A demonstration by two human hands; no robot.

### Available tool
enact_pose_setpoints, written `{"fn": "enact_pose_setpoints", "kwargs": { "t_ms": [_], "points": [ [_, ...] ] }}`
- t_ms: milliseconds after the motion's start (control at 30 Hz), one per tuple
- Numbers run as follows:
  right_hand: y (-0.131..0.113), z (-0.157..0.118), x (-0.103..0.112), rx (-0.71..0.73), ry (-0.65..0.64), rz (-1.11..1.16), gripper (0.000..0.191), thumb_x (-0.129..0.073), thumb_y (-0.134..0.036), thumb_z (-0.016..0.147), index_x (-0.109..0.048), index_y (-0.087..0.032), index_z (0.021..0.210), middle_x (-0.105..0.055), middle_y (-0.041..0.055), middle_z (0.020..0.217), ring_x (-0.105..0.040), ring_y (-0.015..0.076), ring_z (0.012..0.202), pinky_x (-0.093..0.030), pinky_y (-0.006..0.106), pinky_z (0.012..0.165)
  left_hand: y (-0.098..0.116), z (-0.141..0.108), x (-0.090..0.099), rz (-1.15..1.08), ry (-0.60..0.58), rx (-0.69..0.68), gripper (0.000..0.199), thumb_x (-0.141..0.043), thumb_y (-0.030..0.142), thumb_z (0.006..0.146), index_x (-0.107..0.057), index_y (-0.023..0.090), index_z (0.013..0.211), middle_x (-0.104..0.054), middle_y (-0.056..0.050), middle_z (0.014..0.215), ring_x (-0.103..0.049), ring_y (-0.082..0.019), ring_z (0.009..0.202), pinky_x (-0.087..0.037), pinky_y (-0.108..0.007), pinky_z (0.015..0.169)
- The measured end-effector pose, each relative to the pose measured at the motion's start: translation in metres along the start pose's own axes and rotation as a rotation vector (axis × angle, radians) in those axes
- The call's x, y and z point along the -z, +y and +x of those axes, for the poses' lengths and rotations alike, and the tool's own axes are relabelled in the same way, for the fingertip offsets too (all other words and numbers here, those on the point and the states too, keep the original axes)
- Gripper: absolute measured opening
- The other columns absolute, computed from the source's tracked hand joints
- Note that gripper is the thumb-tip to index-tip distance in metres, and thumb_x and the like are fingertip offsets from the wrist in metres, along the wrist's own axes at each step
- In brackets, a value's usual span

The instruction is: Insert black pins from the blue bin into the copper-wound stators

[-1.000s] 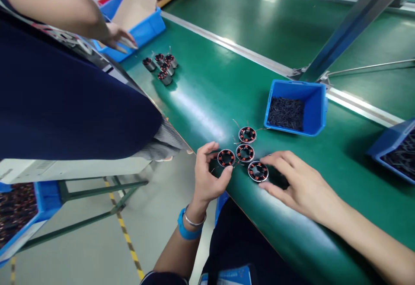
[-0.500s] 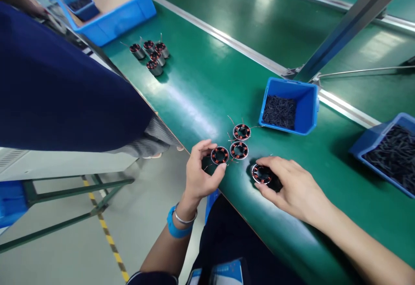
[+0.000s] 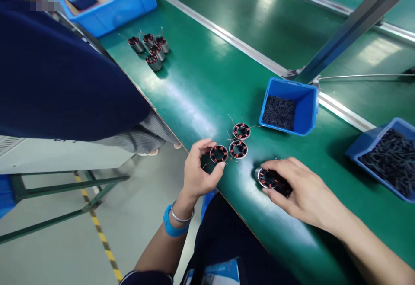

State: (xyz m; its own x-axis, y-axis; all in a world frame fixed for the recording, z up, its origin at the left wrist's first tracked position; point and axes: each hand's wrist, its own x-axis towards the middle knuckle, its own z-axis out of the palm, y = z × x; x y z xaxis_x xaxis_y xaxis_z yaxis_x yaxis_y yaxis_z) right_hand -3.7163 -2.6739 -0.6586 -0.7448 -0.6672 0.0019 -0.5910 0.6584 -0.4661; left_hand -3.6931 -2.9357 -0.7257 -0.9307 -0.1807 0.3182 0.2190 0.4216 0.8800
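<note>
My left hand point(image 3: 201, 169) has its thumb and fingers around a motor stator point(image 3: 219, 154), a ring with a dark core and copper windings. Thin wire leads stick out beside it. Just right of it, two similar stators stand close together on the green table, one nearer point(image 3: 238, 149) and one farther point(image 3: 241, 131), with leads spread outward. My right hand point(image 3: 303, 187) grips another stator point(image 3: 267, 178) between thumb and fingers, low over the table. That stator leans a little, showing its silvery side; its far side is hidden in shadow under my palm.
A blue bin point(image 3: 306, 107) of short dark tube-like pieces stands beyond the stators, and another blue bin point(image 3: 356, 148) of them at right. Several stators point(image 3: 153, 62) stand farther left, near a large blue crate point(image 3: 121, 17). A person in dark blue point(image 3: 71, 77) stands at left.
My right hand has shifted slightly right with its stator, which now tilts more and shows its side. My left hand stays around its stator almost unmoved.
</note>
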Motion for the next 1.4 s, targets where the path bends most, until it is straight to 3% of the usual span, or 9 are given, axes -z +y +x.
{"fn": "enact_pose_setpoints", "kwargs": {
  "t_ms": [133,233,433,800,1000,1067,1200,1300,1400],
  "points": [
    [-0.004,0.006,0.015,0.002,0.040,-0.174,0.041,-0.062,-0.051,0.085,-0.064,-0.023,0.116,-0.060,0.0122,0.107,-0.058,0.0281,0.091,-0.052,0.044,0.076,0.001,0.001,0.000,0.000,-0.007,-0.008,0.059,-0.071,0.020,0.074,-0.048,0.020,0.128,-0.065,-0.009,0.114,-0.066,-0.021,0.104,-0.057,-0.037,0.092],
    [-0.012,0.032,0.012,0.024,0.124,-0.215,0.035,-0.056,-0.042,0.091,-0.065,-0.021,0.118,-0.059,0.0116,0.099,-0.058,0.0269,0.090,-0.052,0.042,0.076,0.001,0.001,0.000,-0.001,-0.008,-0.009,0.058,-0.071,0.020,0.074,-0.048,0.020,0.128,-0.065,-0.009,0.114,-0.066,-0.021,0.103,-0.057,-0.037,0.092],
    [-0.012,0.070,-0.007,0.051,-0.078,-0.150,0.020,-0.056,-0.028,0.091,-0.065,-0.020,0.107,-0.060,0.0090,0.099,-0.057,0.0263,0.091,-0.052,0.041,0.077,-0.001,0.000,0.001,-0.016,-0.012,0.015,0.060,-0.072,0.020,0.075,-0.047,0.020,0.129,-0.064,-0.009,0.115,-0.065,-0.021,0.107,-0.056,-0.038,0.095],
    [0.000,0.024,-0.005,-0.083,-0.049,0.068,0.013,-0.050,-0.028,0.095,-0.060,-0.026,0.103,-0.061,0.0039,0.106,-0.063,0.0182,0.088,-0.053,0.034,0.075,0.001,0.004,0.006,0.019,-0.055,0.004,0.057,-0.069,0.021,0.077,-0.046,0.020,0.129,-0.063,-0.010,0.114,-0.064,-0.022,0.106,-0.056,-0.039,0.093],
    [0.011,0.011,0.002,-0.020,-0.051,0.054,0.027,-0.047,-0.010,0.088,-0.065,-0.026,0.100,-0.068,0.0033,0.117,-0.067,0.0201,0.101,-0.054,0.036,0.081,0.044,-0.016,-0.006,0.307,0.271,-0.368,0.040,-0.071,0.009,0.067,-0.060,0.022,0.104,-0.063,-0.005,0.103,-0.058,-0.025,0.106,-0.049,-0.049,0.097],
    [0.013,0.011,0.012,0.061,-0.026,0.042,0.037,-0.044,-0.005,0.085,-0.067,-0.026,0.105,-0.067,0.0024,0.125,-0.065,0.0203,0.110,-0.054,0.037,0.086,0.056,-0.019,-0.016,0.218,0.078,-0.436,0.034,-0.063,0.003,0.071,-0.060,0.022,0.099,-0.065,-0.004,0.100,-0.060,-0.022,0.101,-0.053,-0.042,0.091],
    [0.015,0.029,0.046,0.117,0.168,-0.005,0.032,-0.046,-0.011,0.088,-0.070,-0.021,0.106,-0.072,0.0045,0.114,-0.068,0.0189,0.104,-0.054,0.032,0.089,0.060,-0.006,-0.036,0.332,-0.447,-0.543,0.043,-0.048,0.002,0.083,-0.057,0.014,0.124,-0.059,-0.011,0.136,-0.046,-0.027,0.133,-0.043,-0.044,0.107],
    [0.027,0.064,0.065,-0.048,0.251,-0.180,0.027,-0.050,-0.014,0.087,-0.073,-0.018,0.101,-0.075,0.0059,0.102,-0.070,0.0226,0.094,-0.054,0.034,0.087,0.057,0.003,-0.045,0.438,-0.482,-0.560,0.039,-0.045,0.003,0.090,-0.060,0.020,0.122,-0.064,-0.003,0.132,-0.055,-0.021,0.120,-0.042,-0.039,0.098],
    [0.048,0.104,0.064,-0.249,0.029,-0.418,0.027,-0.057,-0.018,0.084,-0.074,-0.013,0.104,-0.074,0.0147,0.102,-0.069,0.0326,0.095,-0.053,0.041,0.082,0.062,0.002,-0.047,0.448,-0.402,-0.483,0.028,-0.055,0.013,0.091,-0.063,0.022,0.116,-0.070,-0.003,0.115,-0.061,-0.018,0.096,-0.042,-0.037,0.082]
  ]
}}
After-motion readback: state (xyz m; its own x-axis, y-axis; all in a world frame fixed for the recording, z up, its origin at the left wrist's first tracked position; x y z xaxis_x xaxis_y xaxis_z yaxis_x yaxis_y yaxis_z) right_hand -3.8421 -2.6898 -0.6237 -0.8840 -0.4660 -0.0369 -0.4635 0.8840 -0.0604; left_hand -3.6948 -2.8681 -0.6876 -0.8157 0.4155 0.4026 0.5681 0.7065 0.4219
